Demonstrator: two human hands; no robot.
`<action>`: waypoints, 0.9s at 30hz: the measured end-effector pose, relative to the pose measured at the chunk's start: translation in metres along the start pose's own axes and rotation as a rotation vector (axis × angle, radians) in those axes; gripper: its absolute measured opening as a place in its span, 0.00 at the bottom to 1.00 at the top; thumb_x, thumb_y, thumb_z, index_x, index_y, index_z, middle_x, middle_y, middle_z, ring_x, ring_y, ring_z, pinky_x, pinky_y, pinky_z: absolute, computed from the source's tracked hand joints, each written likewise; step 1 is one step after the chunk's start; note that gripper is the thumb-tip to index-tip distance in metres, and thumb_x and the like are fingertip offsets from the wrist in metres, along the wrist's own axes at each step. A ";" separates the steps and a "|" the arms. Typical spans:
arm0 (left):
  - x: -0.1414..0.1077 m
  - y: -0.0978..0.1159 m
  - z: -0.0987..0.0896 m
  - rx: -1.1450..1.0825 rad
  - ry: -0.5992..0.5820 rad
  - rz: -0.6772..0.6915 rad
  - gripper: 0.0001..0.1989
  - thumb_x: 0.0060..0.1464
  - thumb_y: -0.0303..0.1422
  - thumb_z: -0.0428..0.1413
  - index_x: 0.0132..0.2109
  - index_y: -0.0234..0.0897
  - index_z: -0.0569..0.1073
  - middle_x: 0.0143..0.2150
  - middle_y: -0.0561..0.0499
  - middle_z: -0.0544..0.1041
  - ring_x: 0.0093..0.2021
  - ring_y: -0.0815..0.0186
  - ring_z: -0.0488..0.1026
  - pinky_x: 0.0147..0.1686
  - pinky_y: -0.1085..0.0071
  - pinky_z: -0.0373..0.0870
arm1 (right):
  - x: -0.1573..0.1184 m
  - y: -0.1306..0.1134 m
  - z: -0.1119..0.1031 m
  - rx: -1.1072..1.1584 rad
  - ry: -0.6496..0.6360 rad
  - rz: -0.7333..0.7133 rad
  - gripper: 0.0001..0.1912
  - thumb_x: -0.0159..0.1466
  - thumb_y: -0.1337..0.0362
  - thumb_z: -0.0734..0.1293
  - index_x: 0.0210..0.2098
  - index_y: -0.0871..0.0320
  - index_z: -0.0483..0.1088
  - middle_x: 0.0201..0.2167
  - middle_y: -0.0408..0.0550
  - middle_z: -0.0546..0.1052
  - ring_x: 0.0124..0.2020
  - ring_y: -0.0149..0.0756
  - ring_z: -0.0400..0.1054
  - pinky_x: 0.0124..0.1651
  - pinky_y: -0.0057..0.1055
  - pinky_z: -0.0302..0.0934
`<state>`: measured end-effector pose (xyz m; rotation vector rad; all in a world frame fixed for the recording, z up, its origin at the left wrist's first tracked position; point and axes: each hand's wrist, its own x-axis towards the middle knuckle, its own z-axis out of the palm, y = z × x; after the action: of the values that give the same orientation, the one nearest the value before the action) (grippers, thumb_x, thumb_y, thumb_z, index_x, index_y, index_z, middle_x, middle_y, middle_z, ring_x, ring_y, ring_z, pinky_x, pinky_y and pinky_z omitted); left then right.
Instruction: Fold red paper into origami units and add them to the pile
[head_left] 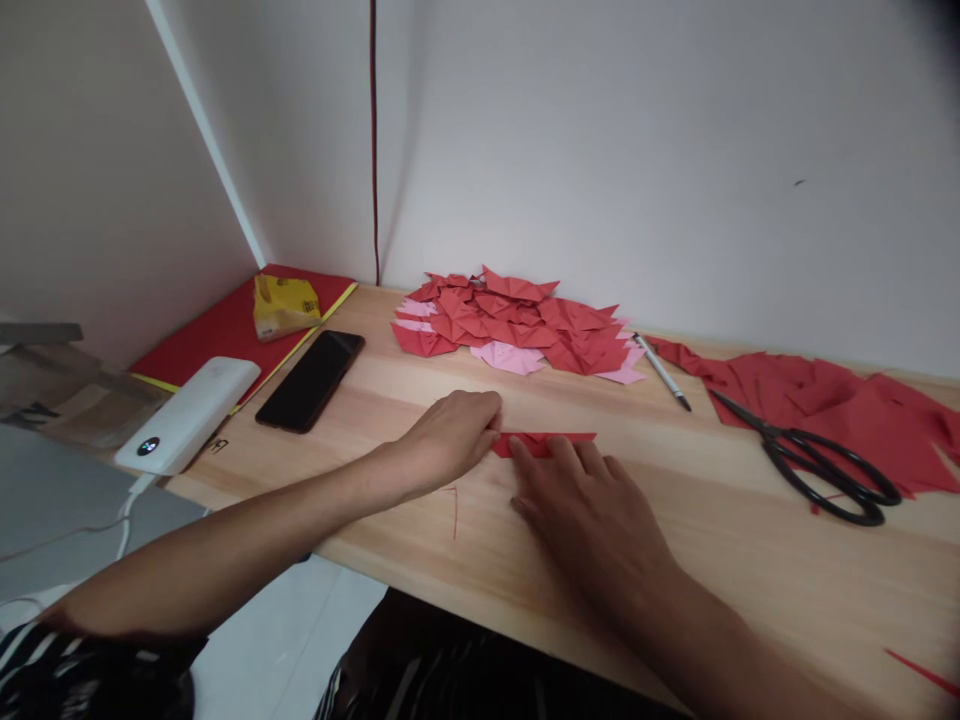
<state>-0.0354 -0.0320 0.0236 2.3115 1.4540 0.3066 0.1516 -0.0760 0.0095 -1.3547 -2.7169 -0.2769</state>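
Note:
A narrow folded strip of red paper (581, 437) lies flat on the wooden table near the middle. My left hand (457, 432) is curled closed at the strip's left end; whether its fingers pinch the paper is hidden. My right hand (589, 500) rests on the strip from the near side, its fingers spread and pressing the paper against the wood. Behind both hands sits a heap of folded red and pink paper pieces (525, 320) along the wall.
Black scissors (817, 465) lie at the right, partly on red paper sheets (847, 410). A pen (664, 372) is behind my right hand. At the left are a phone (311, 380), a white power bank (191, 412), a yellow packet (286, 303) and a red folder (217, 320).

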 end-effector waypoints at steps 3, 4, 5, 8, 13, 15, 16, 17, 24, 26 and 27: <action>0.003 0.000 0.000 -0.162 0.031 -0.028 0.04 0.52 0.25 0.49 0.35 0.35 0.68 0.27 0.54 0.72 0.27 0.70 0.66 0.26 0.75 0.59 | 0.000 0.000 0.001 0.004 -0.024 0.012 0.25 0.60 0.61 0.68 0.57 0.58 0.67 0.44 0.58 0.75 0.40 0.49 0.68 0.37 0.42 0.66; 0.005 0.000 0.000 -0.226 0.022 -0.039 0.04 0.51 0.25 0.50 0.35 0.35 0.69 0.26 0.54 0.72 0.27 0.70 0.66 0.26 0.75 0.59 | 0.000 0.000 0.001 0.005 -0.032 0.015 0.26 0.60 0.61 0.68 0.57 0.58 0.67 0.44 0.57 0.75 0.40 0.48 0.68 0.37 0.42 0.66; 0.008 0.000 0.000 -0.300 -0.003 -0.052 0.05 0.50 0.25 0.51 0.34 0.34 0.70 0.26 0.54 0.72 0.26 0.71 0.67 0.26 0.76 0.60 | 0.000 0.001 0.001 0.006 -0.037 0.015 0.26 0.60 0.61 0.68 0.57 0.58 0.66 0.44 0.57 0.75 0.40 0.48 0.68 0.38 0.42 0.66; 0.014 -0.002 0.000 -0.552 -0.126 -0.110 0.06 0.50 0.25 0.51 0.34 0.32 0.73 0.26 0.53 0.74 0.26 0.71 0.69 0.26 0.77 0.63 | 0.001 0.002 0.001 0.013 -0.046 0.006 0.26 0.60 0.61 0.68 0.57 0.58 0.66 0.44 0.57 0.74 0.42 0.48 0.68 0.39 0.42 0.66; 0.018 -0.006 -0.008 -0.605 -0.285 -0.016 0.10 0.48 0.22 0.52 0.38 0.31 0.76 0.31 0.51 0.77 0.32 0.69 0.74 0.32 0.76 0.68 | 0.000 0.004 -0.001 0.035 -0.042 0.011 0.27 0.58 0.61 0.70 0.56 0.58 0.67 0.42 0.56 0.74 0.41 0.48 0.68 0.39 0.41 0.67; 0.017 -0.009 -0.012 -0.557 -0.319 0.056 0.13 0.47 0.20 0.52 0.40 0.32 0.76 0.33 0.51 0.78 0.34 0.69 0.74 0.34 0.76 0.68 | -0.001 0.005 0.000 0.034 -0.028 0.008 0.27 0.57 0.61 0.70 0.56 0.57 0.68 0.42 0.56 0.75 0.40 0.48 0.68 0.38 0.41 0.67; 0.018 -0.011 -0.013 -0.537 -0.323 0.080 0.14 0.47 0.19 0.52 0.40 0.33 0.76 0.34 0.51 0.79 0.35 0.69 0.75 0.34 0.77 0.68 | -0.001 0.005 0.001 0.032 -0.020 0.005 0.27 0.57 0.61 0.70 0.56 0.57 0.68 0.41 0.55 0.75 0.40 0.48 0.68 0.38 0.41 0.67; 0.018 -0.013 -0.013 -0.519 -0.316 0.093 0.13 0.48 0.19 0.52 0.40 0.33 0.76 0.34 0.51 0.79 0.35 0.70 0.75 0.34 0.77 0.67 | -0.001 0.005 0.003 0.029 -0.012 0.000 0.28 0.57 0.61 0.70 0.56 0.57 0.67 0.41 0.55 0.75 0.40 0.47 0.68 0.38 0.42 0.67; 0.029 -0.016 0.000 -0.515 -0.093 0.140 0.05 0.51 0.25 0.56 0.32 0.34 0.77 0.33 0.52 0.76 0.34 0.70 0.72 0.35 0.76 0.65 | -0.005 0.007 0.007 0.014 0.040 -0.046 0.27 0.58 0.61 0.69 0.55 0.63 0.68 0.45 0.59 0.74 0.41 0.48 0.68 0.38 0.41 0.68; 0.033 -0.013 0.004 -0.605 -0.094 0.123 0.05 0.52 0.26 0.55 0.33 0.34 0.77 0.32 0.52 0.77 0.33 0.70 0.72 0.35 0.76 0.66 | -0.006 0.007 0.008 -0.003 0.045 -0.048 0.26 0.57 0.62 0.69 0.53 0.67 0.69 0.46 0.61 0.74 0.42 0.49 0.67 0.39 0.42 0.68; 0.035 -0.011 0.006 -0.637 -0.104 0.112 0.05 0.53 0.26 0.55 0.33 0.34 0.77 0.31 0.53 0.77 0.33 0.70 0.73 0.34 0.76 0.66 | -0.007 0.006 0.008 -0.009 0.047 -0.048 0.26 0.57 0.62 0.70 0.53 0.68 0.69 0.47 0.61 0.74 0.43 0.50 0.67 0.39 0.42 0.68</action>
<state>-0.0269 0.0027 0.0129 1.8532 0.9874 0.5763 0.1606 -0.0761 0.0016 -1.2698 -2.7154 -0.3208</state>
